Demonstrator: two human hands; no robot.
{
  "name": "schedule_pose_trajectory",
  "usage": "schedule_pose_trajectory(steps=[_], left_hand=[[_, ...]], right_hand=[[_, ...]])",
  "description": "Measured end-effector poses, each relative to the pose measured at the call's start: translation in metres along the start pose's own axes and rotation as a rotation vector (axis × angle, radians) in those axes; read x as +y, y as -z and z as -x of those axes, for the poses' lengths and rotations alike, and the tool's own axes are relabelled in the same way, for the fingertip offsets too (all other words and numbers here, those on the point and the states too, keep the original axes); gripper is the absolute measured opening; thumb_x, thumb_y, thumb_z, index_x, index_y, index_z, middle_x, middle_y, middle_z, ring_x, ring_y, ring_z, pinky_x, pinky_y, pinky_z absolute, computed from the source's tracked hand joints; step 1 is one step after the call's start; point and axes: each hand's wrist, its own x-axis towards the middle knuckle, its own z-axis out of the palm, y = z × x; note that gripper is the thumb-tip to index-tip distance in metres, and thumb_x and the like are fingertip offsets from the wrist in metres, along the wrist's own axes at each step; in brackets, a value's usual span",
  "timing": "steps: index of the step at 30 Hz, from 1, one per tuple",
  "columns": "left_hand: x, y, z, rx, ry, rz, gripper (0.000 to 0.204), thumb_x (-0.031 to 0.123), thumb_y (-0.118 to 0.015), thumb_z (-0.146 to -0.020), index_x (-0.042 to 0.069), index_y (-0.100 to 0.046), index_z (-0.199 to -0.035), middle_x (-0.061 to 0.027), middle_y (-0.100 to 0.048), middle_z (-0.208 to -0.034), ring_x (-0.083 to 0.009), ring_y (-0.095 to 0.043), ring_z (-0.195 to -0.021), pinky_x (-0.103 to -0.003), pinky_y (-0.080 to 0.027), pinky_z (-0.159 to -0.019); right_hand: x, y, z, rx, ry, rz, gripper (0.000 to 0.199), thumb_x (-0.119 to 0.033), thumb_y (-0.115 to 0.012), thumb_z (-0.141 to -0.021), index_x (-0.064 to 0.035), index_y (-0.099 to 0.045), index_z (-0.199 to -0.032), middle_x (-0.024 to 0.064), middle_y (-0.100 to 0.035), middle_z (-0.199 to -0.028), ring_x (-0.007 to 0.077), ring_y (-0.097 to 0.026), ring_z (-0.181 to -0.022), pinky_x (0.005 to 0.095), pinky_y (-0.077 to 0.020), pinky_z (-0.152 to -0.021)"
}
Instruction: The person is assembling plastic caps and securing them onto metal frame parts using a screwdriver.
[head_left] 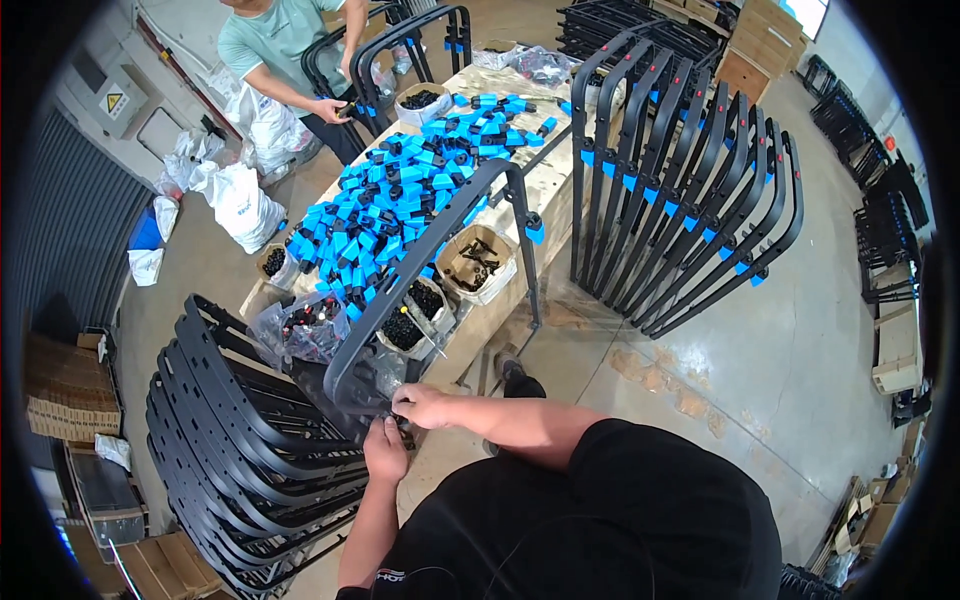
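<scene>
A black bent tube frame [436, 238] stands at the near edge of the workbench, its curved lower corner close to my hands. My left hand [386, 452] is closed, fingers up, just below that corner beside the frame's end. Right above it, my right hand [421, 406] pinches at the same spot, fingers pressed together. What sits between the fingers is too small and covered to make out. Just beyond the hands are a clear plastic bag [386, 372] and a box of small black parts [405, 330] with a thin screwdriver-like tool lying across it.
Blue-and-black plastic pieces [400, 200] are heaped on the wooden bench [545, 165]. A box of black bolts [478, 262] stands near its edge. Stacked black frames [250, 450] lie at left; more frames [690, 190] lean at right. A co-worker [290, 60] handles a frame across the bench.
</scene>
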Motion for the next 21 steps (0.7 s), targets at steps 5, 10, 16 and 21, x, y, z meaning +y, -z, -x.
schedule_pose_trajectory(steps=[5,10,16,21], left_hand=[[0.009,0.000,-0.001,-0.007,-0.015,0.022,0.031,0.023,-0.047,-0.107,-0.004,-0.058,-0.097,-0.0285,-0.064,-0.084,-0.0484,-0.062,-0.081,-0.050,-0.049,-0.072],[0.000,-0.008,-0.001,0.009,0.001,0.105,0.029,0.022,-0.048,-0.107,-0.003,-0.057,-0.097,-0.0250,-0.063,-0.078,-0.0432,-0.062,-0.072,-0.047,-0.048,-0.067],[0.006,-0.008,-0.002,0.066,-0.048,0.192,0.028,0.023,-0.048,-0.108,-0.001,-0.056,-0.098,-0.0166,-0.063,-0.075,-0.0278,-0.062,-0.067,-0.041,-0.049,-0.064],[-0.002,-0.013,0.001,-0.007,0.068,0.505,0.028,0.028,-0.051,-0.108,0.004,-0.055,-0.094,-0.0027,-0.059,-0.077,-0.0132,-0.053,-0.067,-0.030,-0.042,-0.061]], right_hand=[[0.003,0.010,-0.006,-0.035,-0.054,-0.289,0.019,-0.015,-0.057,-0.095,-0.0020,-0.067,-0.103,0.0083,-0.066,-0.087,0.0171,-0.063,-0.067,0.0338,-0.0493,-0.056],[0.020,0.003,-0.014,-0.098,-0.407,-0.505,0.023,-0.028,-0.049,-0.097,-0.0081,-0.059,-0.091,0.0053,-0.057,-0.077,0.0151,-0.053,-0.057,0.0331,-0.0390,-0.047],[0.002,-0.002,0.001,-0.134,-0.436,-0.414,0.051,-0.060,-0.056,-0.095,-0.0134,-0.062,-0.115,0.0014,-0.054,-0.080,0.0129,-0.045,-0.063,0.0321,-0.0318,-0.050],[0.023,-0.011,-0.006,-0.163,-0.504,-0.393,0.075,-0.074,-0.054,-0.091,-0.0022,-0.067,-0.108,0.0016,-0.052,-0.067,0.0141,-0.041,-0.048,0.0343,-0.0277,-0.043]])
